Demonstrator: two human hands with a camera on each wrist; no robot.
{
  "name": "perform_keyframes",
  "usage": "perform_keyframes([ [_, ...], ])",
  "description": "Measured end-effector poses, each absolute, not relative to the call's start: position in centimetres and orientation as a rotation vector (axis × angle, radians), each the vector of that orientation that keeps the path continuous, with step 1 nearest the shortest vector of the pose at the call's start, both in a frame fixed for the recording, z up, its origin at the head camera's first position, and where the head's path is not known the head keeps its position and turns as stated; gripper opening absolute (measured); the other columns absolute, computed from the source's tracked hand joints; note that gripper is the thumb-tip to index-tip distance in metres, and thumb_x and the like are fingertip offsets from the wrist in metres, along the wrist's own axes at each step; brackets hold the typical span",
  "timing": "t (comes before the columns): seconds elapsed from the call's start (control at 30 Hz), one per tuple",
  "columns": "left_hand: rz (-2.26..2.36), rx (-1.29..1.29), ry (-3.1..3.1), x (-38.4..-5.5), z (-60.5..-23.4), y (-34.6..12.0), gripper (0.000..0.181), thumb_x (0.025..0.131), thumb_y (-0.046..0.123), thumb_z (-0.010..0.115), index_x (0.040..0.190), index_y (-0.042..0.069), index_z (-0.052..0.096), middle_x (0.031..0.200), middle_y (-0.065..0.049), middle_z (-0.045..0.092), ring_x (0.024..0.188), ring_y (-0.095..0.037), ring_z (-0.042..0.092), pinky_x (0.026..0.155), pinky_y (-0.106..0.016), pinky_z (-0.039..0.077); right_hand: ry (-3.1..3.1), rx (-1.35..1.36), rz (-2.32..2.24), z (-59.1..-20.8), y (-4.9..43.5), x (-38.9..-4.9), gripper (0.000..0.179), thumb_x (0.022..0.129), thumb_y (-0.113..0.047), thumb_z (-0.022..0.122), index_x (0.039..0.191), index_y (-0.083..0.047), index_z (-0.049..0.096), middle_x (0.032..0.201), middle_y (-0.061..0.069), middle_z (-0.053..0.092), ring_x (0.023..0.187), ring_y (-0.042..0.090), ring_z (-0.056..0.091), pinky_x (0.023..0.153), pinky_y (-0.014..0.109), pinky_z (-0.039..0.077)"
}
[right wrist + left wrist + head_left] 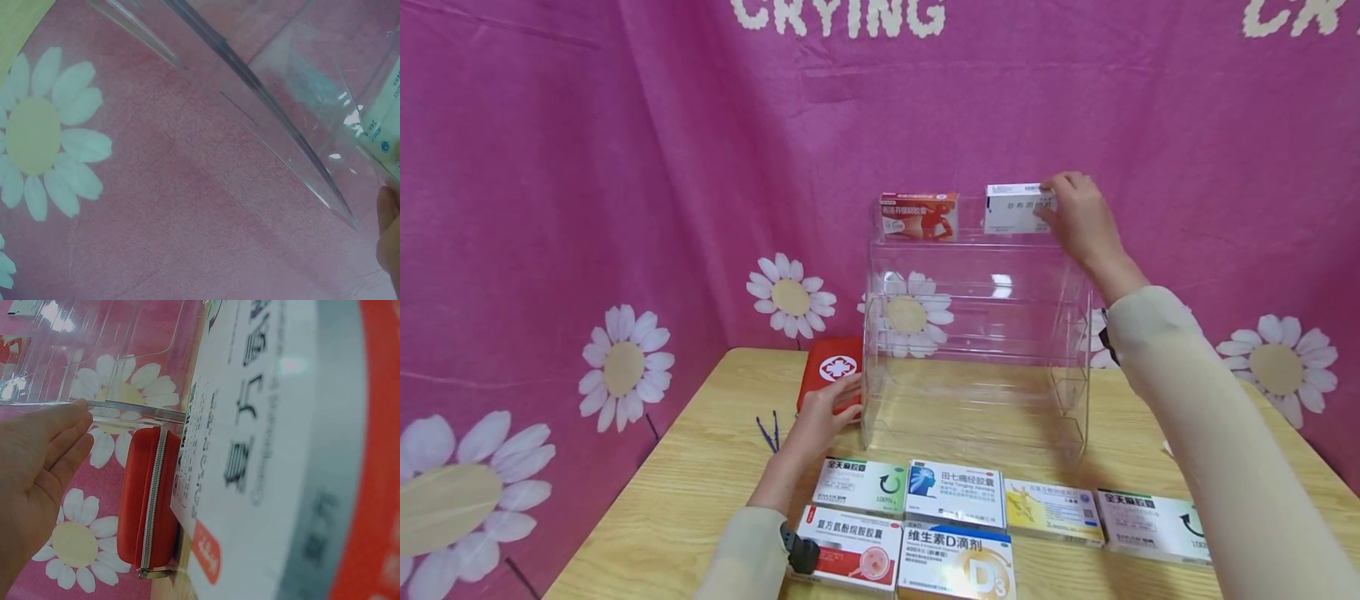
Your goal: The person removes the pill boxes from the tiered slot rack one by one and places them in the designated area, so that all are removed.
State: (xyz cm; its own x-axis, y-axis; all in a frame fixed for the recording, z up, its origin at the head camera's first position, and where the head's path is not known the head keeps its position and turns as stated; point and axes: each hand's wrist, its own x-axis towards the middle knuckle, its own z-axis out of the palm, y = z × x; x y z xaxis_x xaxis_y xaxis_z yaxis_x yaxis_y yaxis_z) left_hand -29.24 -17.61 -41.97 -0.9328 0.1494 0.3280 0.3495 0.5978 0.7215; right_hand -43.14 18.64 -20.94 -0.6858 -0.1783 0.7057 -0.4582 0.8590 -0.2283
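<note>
A clear acrylic display rack (977, 333) with several tiers stands on the table. My right hand (1086, 221) pinches the right end of a white medicine box (1011, 215) at the top tier. Left of it on that tier is a red-and-white medicine box (917, 218). My left hand (820, 417) has its fingers extended against the rack's left side, low down. In the left wrist view the fingertips (80, 407) meet the rack's clear edge. The right wrist view catches only part of the right hand (389, 244) and the white box (384, 125).
Several medicine boxes lie in two rows before the rack, among them a vitamin D box (955, 562) and a yellow-and-white box (1052, 510). A red zip case (827, 367) sits behind the left hand, with blue tweezers (767, 431) nearby. A pink curtain (700, 167) hangs behind.
</note>
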Motion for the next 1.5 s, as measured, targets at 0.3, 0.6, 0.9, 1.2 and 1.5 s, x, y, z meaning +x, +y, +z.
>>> perform_keyframes([
  [0.3, -1.256, -0.412, -2.591, -29.2, -42.1, -17.3, 0.055, 0.087, 0.004, 0.070, 0.139, 0.009, 0.054, 0.131, -0.011, 0.066, 0.122, -0.027, 0.064, 0.099, -0.040, 0.054, -2.038, 0.532, 0.655, -20.7, 19.5, -42.1, 0.025, 0.085, 0.002, 0.070, 0.107, 0.011, 0.060, 0.108, 0.029, 0.059, 0.104, 0.044, 0.054, 0.094, 0.052, 0.048],
  [0.6, -1.254, -0.418, -2.606, -29.2, -42.1, -17.2, 0.054, 0.087, 0.003, 0.070, 0.139, 0.009, 0.054, 0.131, -0.012, 0.065, 0.122, -0.027, 0.064, 0.099, -0.040, 0.054, -1.959, 0.562, 0.681, -21.5, 21.6, -39.8, 0.028, 0.083, -0.002, 0.075, 0.106, 0.010, 0.065, 0.104, 0.028, 0.063, 0.093, 0.041, 0.066, 0.090, 0.045, 0.053],
  [0.9, -1.262, -0.426, -2.589, -29.3, -41.9, -17.3, 0.054, 0.087, 0.002, 0.070, 0.138, 0.007, 0.055, 0.131, -0.013, 0.066, 0.121, -0.029, 0.064, 0.098, -0.040, 0.054, -1.949, 0.666, 0.634, -24.9, 23.8, -35.3, 0.033, 0.073, 0.003, 0.081, 0.103, 0.005, 0.069, 0.096, 0.022, 0.068, 0.088, -0.028, 0.043, 0.076, 0.001, 0.032],
  [1.2, -1.235, -0.397, -2.612, -29.2, -41.7, -17.2, 0.054, 0.087, 0.005, 0.071, 0.139, 0.009, 0.054, 0.131, -0.012, 0.066, 0.122, -0.027, 0.063, 0.101, -0.041, 0.053, -2.033, 0.769, 0.596, -29.2, 26.1, -30.5, 0.047, 0.063, 0.009, 0.084, 0.106, -0.001, 0.069, 0.097, 0.014, 0.071, 0.094, -0.030, 0.043, 0.080, -0.008, 0.035],
  [1.5, -1.253, -0.400, -2.613, -29.3, -41.7, -17.3, 0.053, 0.087, 0.003, 0.070, 0.138, 0.007, 0.055, 0.130, -0.014, 0.066, 0.121, -0.028, 0.064, 0.101, -0.041, 0.052, -2.130, 0.866, 0.626, -33.8, 27.1, -26.1, 0.052, 0.056, 0.010, 0.086, 0.103, -0.006, 0.071, 0.095, 0.005, 0.071, 0.090, -0.020, 0.052, 0.079, -0.004, 0.045],
])
